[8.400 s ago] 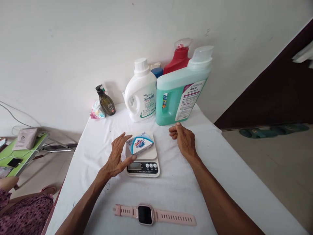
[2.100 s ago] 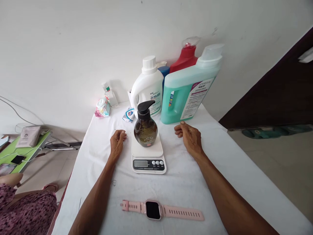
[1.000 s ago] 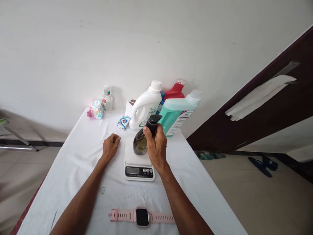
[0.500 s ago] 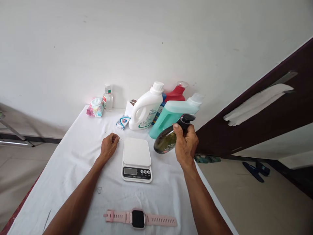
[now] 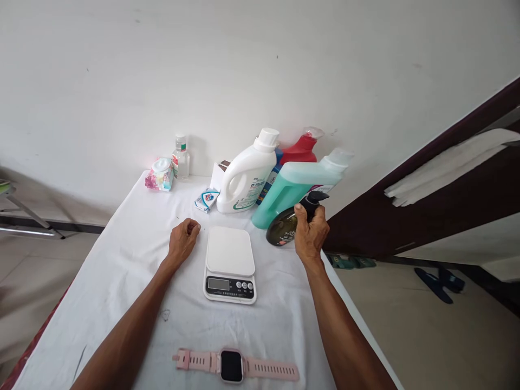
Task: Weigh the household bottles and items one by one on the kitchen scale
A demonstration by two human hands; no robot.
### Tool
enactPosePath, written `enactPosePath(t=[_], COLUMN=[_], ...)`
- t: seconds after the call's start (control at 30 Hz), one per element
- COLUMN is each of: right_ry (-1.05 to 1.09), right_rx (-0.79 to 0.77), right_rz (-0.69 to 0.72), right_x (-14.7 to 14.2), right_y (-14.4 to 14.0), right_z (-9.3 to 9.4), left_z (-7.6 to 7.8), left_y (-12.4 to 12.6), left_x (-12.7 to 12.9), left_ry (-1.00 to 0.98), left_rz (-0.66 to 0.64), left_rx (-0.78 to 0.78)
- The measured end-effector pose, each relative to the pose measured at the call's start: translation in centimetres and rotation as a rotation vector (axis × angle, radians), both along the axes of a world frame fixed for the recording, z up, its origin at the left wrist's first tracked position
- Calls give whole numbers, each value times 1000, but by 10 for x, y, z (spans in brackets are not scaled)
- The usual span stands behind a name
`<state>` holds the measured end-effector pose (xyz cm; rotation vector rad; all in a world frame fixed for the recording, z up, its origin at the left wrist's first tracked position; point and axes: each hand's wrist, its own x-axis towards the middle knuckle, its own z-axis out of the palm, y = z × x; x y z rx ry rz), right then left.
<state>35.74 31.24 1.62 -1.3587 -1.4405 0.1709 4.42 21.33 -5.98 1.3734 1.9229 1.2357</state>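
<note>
My right hand [image 5: 311, 236] grips the neck of a dark brown pump bottle [image 5: 284, 231], tilted, low over the white tablecloth [image 5: 134, 260] to the right of a white kitchen scale [image 5: 229, 263]. The bottle sits just in front of a large teal detergent jug [image 5: 294, 186]. The scale's platform is bare. My left hand [image 5: 183, 240] rests on the cloth left of the scale, fingers curled with nothing in them.
Along the wall stand a white detergent jug [image 5: 247, 176], a red spray bottle [image 5: 299, 149], a small clear bottle [image 5: 180, 159], a wipes pack [image 5: 159, 175] and a soap box [image 5: 207, 199]. A pink smartwatch [image 5: 234, 365] lies near the front edge. The table's right edge drops off beside my right arm.
My right hand lifted the pump bottle off the scale, carried it to the right and has lowered it toward the cloth by the teal jug. My left hand stayed put.
</note>
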Motion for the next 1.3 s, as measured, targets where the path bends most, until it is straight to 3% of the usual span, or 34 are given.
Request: enactPosePath(t=[0.27, 0.37, 0.47, 0.53, 0.63, 0.73, 0.83, 0.93, 1.1, 1.3], right_ry=[20, 74, 166, 233, 349, 455, 458, 369, 337, 377], right_rx=[16, 87, 113, -9, -197, -311, -407, -443, -481, -563], right_rz=[38, 7, -143, -131, 6, 37, 61, 96, 86, 47], right_x=[3, 4, -1, -8, -18, -23, -19, -14, -14, -12], right_y=[1, -21, -56, -77, -93, -92, -86, -83, -80, -78], right_z=[-8, -13, -29, -43, -61, -71, -73, -73, -67, -56], left_z=[0, -1, -2, -2, -2, 0, 7, 23, 50, 50], left_y=[-1, 0, 1, 1, -1, -2, 1, 13, 59, 111], left_x=[0, 0, -1, -1, 2, 2, -12, -42, -93, -114], left_ry=[-4, -7, -7, -15, -70, -107, -145, -131, 185, 229], left_rz=[-1, -6, 0, 13, 15, 17, 123, 304, 641, 635], left_rx=[0, 0, 0, 10, 32, 46, 74, 125, 88, -88])
